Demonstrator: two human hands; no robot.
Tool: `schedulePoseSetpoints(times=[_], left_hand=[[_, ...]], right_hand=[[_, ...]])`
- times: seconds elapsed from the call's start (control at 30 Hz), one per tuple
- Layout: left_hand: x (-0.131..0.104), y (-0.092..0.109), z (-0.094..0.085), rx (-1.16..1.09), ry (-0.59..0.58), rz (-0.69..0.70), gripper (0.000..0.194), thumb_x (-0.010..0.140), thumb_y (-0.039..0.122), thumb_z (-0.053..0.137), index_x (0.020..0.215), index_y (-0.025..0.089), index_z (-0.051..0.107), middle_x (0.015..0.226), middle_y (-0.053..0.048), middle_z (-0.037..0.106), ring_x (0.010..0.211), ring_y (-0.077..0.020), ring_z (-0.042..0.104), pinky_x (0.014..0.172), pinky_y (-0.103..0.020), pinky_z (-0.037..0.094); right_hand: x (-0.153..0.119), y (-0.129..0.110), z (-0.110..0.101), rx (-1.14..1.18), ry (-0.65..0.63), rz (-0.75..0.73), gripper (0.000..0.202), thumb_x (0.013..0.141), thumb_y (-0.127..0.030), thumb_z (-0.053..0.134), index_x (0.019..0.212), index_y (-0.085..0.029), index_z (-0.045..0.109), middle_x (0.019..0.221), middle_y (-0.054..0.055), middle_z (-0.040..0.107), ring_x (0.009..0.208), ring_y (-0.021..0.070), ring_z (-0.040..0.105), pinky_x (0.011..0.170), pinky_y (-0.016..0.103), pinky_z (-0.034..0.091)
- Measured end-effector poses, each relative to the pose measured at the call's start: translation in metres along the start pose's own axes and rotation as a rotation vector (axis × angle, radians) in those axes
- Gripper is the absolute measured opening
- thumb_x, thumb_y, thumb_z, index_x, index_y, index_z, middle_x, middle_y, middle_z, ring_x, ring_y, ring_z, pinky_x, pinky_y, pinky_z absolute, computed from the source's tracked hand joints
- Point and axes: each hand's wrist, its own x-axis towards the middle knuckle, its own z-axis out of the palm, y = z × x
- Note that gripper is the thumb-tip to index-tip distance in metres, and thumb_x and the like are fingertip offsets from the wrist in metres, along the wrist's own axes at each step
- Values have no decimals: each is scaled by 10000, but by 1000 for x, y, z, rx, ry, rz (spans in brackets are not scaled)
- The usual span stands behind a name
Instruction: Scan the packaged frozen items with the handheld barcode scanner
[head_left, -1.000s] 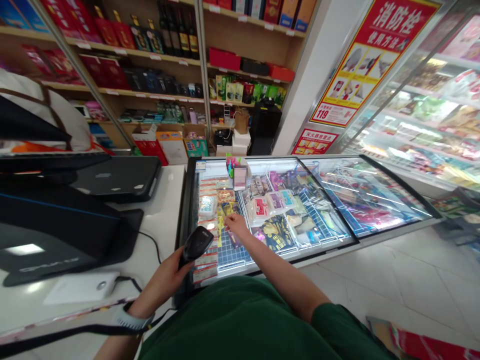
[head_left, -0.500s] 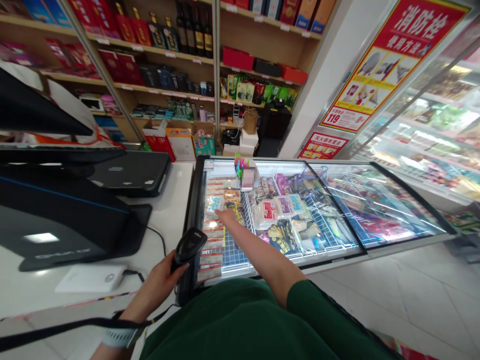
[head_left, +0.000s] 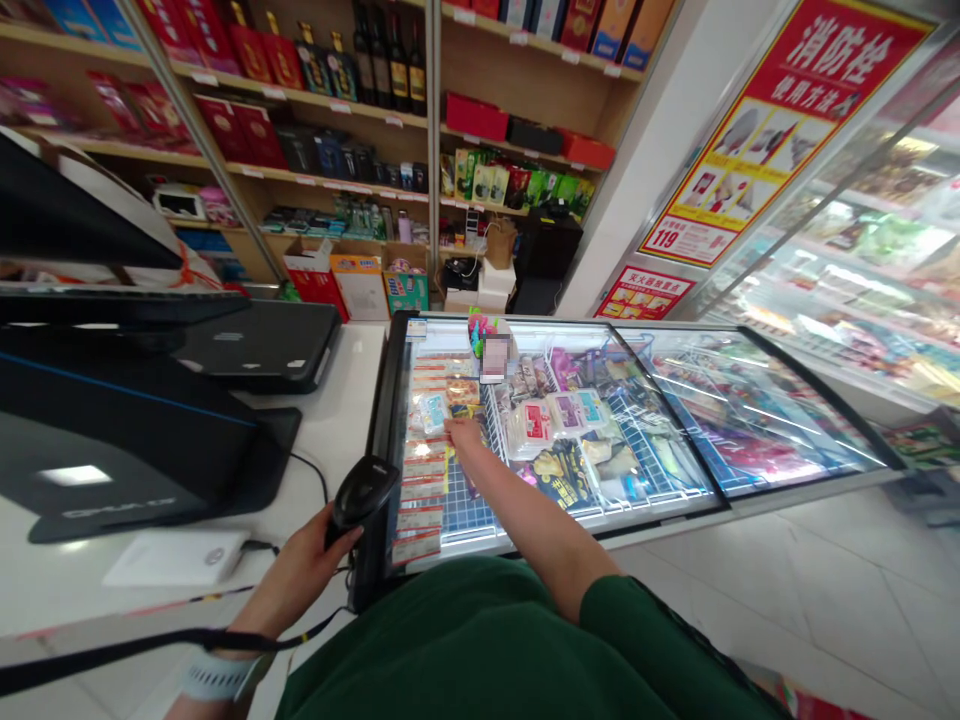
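Note:
A black handheld barcode scanner (head_left: pixel 365 492) is gripped in my left hand (head_left: pixel 315 560), its head pointing up over the freezer's left edge. My right hand (head_left: pixel 463 438) is low over the glass, at the right edge of a clear package with a blue and white label (head_left: pixel 432 412). Its fingers are bent and small in view, so I cannot tell whether they pinch the package edge. That package lies on the glass lid near a column of red and white price tags (head_left: pixel 421 485). Similar tubs with a red label (head_left: pixel 534 425) and a purple label (head_left: pixel 571 411) lie farther right.
The chest freezer (head_left: pixel 660 522) has a dark frame and holds wire baskets of frozen goods. A black checkout terminal (head_left: pixel 135 450) and a white box-shaped device (head_left: pixel 176 557) stand on the left counter (head_left: pixel 341 400). Stocked shelves (head_left: pixel 322 180) rise behind.
My left hand has drawn the scanner slightly left and away from the package. My right hand has slid a little right, while the labelled package has shifted and turned only slightly.

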Motion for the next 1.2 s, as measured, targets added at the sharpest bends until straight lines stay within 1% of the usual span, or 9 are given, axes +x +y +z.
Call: schedulePoseSetpoints(times=[0.13, 0.27, 0.33, 0.43, 0.57, 0.73, 0.83, 0.97, 1.2], left_hand=[[4, 14, 0, 0, -36, 36, 422, 806, 520, 537, 1075, 202, 606, 1023, -87, 755, 981, -301, 691, 843, -355, 528], [8, 37, 0, 27, -51, 121, 425, 828, 494, 532, 1132, 201, 584, 1067, -87, 739, 1016, -298, 678, 863, -346, 521], [9, 52, 1, 41, -50, 171, 429, 842, 478, 518, 1163, 198, 570, 1113, -90, 723, 1059, -295, 663, 891, -342, 513], [10, 75, 7, 67, -71, 235, 449, 855, 450, 493, 1208, 177, 542, 1167, -110, 698, 1102, -297, 643, 926, -358, 502], [9, 98, 18, 91, -117, 319, 437, 851, 415, 492, 1207, 166, 542, 1160, -124, 695, 1087, -299, 646, 934, -391, 505], [6, 111, 31, 106, -149, 381, 425, 852, 411, 490, 1190, 160, 550, 1176, -136, 691, 1050, -291, 662, 911, -401, 523], [5, 115, 35, 119, -166, 391, 458, 860, 406, 485, 1235, 147, 536, 1223, -149, 671, 1072, -289, 657, 915, -397, 523], [2, 116, 37, 116, -169, 414, 488, 864, 398, 485, 1274, 136, 522, 1244, -151, 661, 1111, -285, 642, 938, -396, 516], [0, 120, 36, 120, -155, 427, 454, 861, 418, 479, 1200, 125, 554, 1188, -161, 680, 1093, -289, 651, 927, -395, 525]], right_hand=[[-17, -3, -29, 56, 65, -7, 143, 854, -283, 612, 846, -143, 641, 760, 31, 675, 605, 125, 624, 543, 216, 470], [-45, -10, -70, 98, 122, -126, 142, 785, -300, 661, 865, -183, 653, 805, 7, 682, 721, 145, 646, 656, 227, 489], [-63, -14, -92, 112, 148, -198, 139, 782, -312, 661, 870, -205, 652, 805, -10, 675, 751, 144, 636, 706, 232, 487], [-88, -17, -119, 101, 218, -372, 153, 797, -329, 642, 892, -210, 645, 804, -5, 666, 710, 150, 620, 687, 251, 484], [-114, -14, -142, 94, 285, -417, 140, 799, -315, 636, 892, -210, 641, 794, -9, 654, 687, 150, 613, 672, 256, 478], [-131, -7, -157, 92, 317, -406, 118, 800, -294, 624, 867, -198, 637, 762, -12, 638, 657, 145, 598, 645, 254, 471], [-134, -2, -162, 83, 322, -390, 123, 802, -293, 618, 877, -197, 637, 770, -8, 646, 660, 147, 603, 651, 257, 471], [-136, 2, -163, 84, 321, -387, 133, 801, -301, 619, 880, -195, 636, 771, -9, 648, 642, 141, 596, 643, 255, 467], [-140, -2, -162, 96, 304, -399, 126, 798, -298, 627, 868, -194, 633, 801, -5, 660, 641, 136, 595, 640, 249, 469]])
